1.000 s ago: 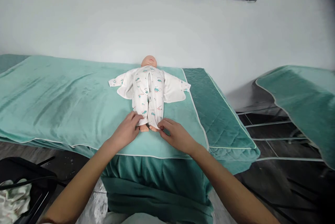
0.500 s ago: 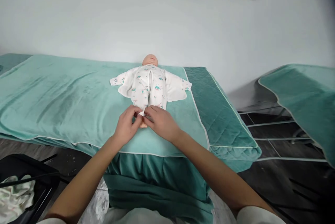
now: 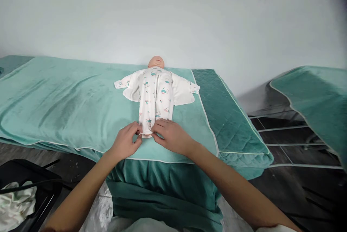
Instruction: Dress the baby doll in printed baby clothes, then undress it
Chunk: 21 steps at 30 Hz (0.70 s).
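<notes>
A baby doll (image 3: 156,61) lies on its back with its head toward the wall. White printed baby trousers (image 3: 164,96) cover its front and legs, over an opened white baby top (image 3: 183,89) whose sleeves spread to both sides. My left hand (image 3: 127,139) pinches the left edge of a trouser leg's hem, the leg on the left. Opposite it, my right hand (image 3: 172,135) grips the same hem from the right. The cuff stretches flat between them, with a little of the doll's foot peeking out below. The other leg's end is hidden behind my right hand.
The doll lies on a light green sheet (image 3: 70,105) over a bed with a dark green quilted cover (image 3: 230,116). A white wall stands behind. At lower left, a black chair (image 3: 48,192) holds crumpled cloth (image 3: 17,203). Another green-covered bed (image 3: 320,98) stands at right.
Both hands have drawn the trouser leg's hem down toward me. The bunched cuff is now spread flat and covers most of the foot that showed before.
</notes>
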### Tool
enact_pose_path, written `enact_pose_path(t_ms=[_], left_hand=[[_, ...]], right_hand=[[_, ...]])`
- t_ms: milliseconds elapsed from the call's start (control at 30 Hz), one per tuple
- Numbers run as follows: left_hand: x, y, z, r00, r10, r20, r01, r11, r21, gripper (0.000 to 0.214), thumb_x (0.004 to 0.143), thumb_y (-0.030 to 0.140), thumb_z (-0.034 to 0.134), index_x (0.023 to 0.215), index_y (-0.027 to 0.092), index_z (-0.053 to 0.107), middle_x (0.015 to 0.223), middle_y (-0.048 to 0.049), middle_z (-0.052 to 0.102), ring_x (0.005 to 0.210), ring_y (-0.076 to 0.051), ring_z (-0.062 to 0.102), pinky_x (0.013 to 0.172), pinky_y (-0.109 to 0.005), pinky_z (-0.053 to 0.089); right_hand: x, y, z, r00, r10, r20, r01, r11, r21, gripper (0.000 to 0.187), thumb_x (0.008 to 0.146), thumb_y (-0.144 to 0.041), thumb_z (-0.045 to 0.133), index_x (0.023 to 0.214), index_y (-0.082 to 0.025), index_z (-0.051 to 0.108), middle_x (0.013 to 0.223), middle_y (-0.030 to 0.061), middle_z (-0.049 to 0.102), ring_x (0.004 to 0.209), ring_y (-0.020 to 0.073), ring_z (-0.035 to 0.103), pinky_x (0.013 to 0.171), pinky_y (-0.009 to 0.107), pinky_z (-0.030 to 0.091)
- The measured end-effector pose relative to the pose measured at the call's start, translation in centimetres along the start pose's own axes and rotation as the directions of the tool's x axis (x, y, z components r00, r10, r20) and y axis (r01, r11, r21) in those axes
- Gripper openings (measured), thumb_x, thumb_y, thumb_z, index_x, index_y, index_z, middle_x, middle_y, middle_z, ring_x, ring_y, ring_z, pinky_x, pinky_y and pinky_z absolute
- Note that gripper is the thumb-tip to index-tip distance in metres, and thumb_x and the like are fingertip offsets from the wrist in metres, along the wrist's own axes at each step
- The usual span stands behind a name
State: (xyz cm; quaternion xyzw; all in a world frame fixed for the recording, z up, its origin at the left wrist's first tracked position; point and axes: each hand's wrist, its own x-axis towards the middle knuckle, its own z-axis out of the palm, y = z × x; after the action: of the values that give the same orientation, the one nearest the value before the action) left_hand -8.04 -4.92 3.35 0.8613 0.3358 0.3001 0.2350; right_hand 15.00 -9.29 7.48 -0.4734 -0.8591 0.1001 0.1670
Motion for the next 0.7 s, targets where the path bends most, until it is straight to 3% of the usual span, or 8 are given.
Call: enact_pose_path(t_ms=[100,167,267,333,467,567,700], left_hand=[[1.3,-2.0,-0.2,0.998,-0.048,-0.039,0.044,0.995,-0.092,0.013,0.099,0.023,0.05,0.097,0.021,0.063,0.092,-0.0025,0.068,0.088,-0.017,0.064,0.082,-0.032,0.054],[2.5,-3.9,0.2,0.989,-0.054,-0.135,0.053,0.999,-0.005,0.019,0.101,0.025,0.048,0.103,0.021,0.067,0.102,-0.0061,0.07,0.099,-0.021,0.065,0.091,-0.038,0.055],[4.7,-6.4,1.2,0.979,-0.005,-0.204,0.049,0.976,0.211,0.03,0.098,0.019,0.046,0.119,0.018,0.067,0.125,-0.0121,0.068,0.126,-0.028,0.058,0.11,-0.049,0.049],[6.3,-7.5,1.9,0.985,-0.003,-0.17,0.056,0.949,0.311,0.039,0.095,0.017,0.047,0.132,0.016,0.063,0.14,-0.0145,0.062,0.143,-0.031,0.048,0.12,-0.052,0.043],[9.5,-8.8,2.4,0.998,-0.038,-0.041,0.052,0.905,0.422,0.048,0.097,0.023,0.049,0.142,0.012,0.057,0.15,-0.0164,0.057,0.154,-0.033,0.036,0.129,-0.053,0.032],[12.0,-9.8,2.4,0.998,-0.006,0.063,-0.022,0.899,0.438,0.046,0.096,0.023,0.051,0.14,0.013,0.06,0.155,-0.0165,0.053,0.155,-0.035,0.034,0.13,-0.055,0.027],[14.7,-11.0,2.5,0.986,0.067,0.15,-0.113,0.938,0.328,0.047,0.093,0.031,0.06,0.136,0.012,0.063,0.152,-0.0188,0.055,0.152,-0.036,0.038,0.128,-0.055,0.03]], right_hand=[[0.1,1.7,-0.3,0.996,0.031,-0.085,-0.016,0.985,0.169,0.017,0.104,-0.029,0.053,0.094,-0.02,0.063,0.094,0.0047,0.067,0.092,0.0204,0.062,0.082,0.034,0.048],[0.3,4.0,0.0,0.964,0.148,-0.22,-0.096,0.969,0.23,0.018,0.105,-0.027,0.049,0.095,-0.021,0.063,0.094,0.005,0.066,0.09,0.0204,0.062,0.082,0.034,0.049],[0.6,8.8,1.3,0.826,0.313,-0.468,-0.268,0.95,0.161,0.017,0.099,-0.018,0.047,0.104,-0.019,0.064,0.105,0.0114,0.066,0.103,0.0268,0.061,0.092,0.042,0.051],[0.7,12.0,2.6,0.772,0.362,-0.523,-0.368,0.925,0.096,0.028,0.093,-0.012,0.047,0.114,-0.016,0.064,0.12,0.0165,0.065,0.117,0.0313,0.056,0.104,0.049,0.048],[1.0,15.6,4.7,0.81,0.376,-0.451,-0.401,0.915,0.042,0.037,0.088,-0.012,0.05,0.122,-0.014,0.066,0.13,0.0175,0.064,0.127,0.0331,0.052,0.112,0.051,0.045],[1.5,16.1,5.0,0.849,0.334,-0.409,-0.36,0.933,0.015,0.04,0.092,-0.017,0.051,0.129,-0.015,0.064,0.135,0.0159,0.063,0.128,0.0325,0.051,0.112,0.05,0.045],[2.8,16.4,4.4,0.843,0.334,-0.422,-0.378,0.926,-0.021,0.045,0.096,-0.02,0.051,0.139,-0.012,0.058,0.145,0.0193,0.055,0.136,0.0349,0.045,0.116,0.054,0.039]])
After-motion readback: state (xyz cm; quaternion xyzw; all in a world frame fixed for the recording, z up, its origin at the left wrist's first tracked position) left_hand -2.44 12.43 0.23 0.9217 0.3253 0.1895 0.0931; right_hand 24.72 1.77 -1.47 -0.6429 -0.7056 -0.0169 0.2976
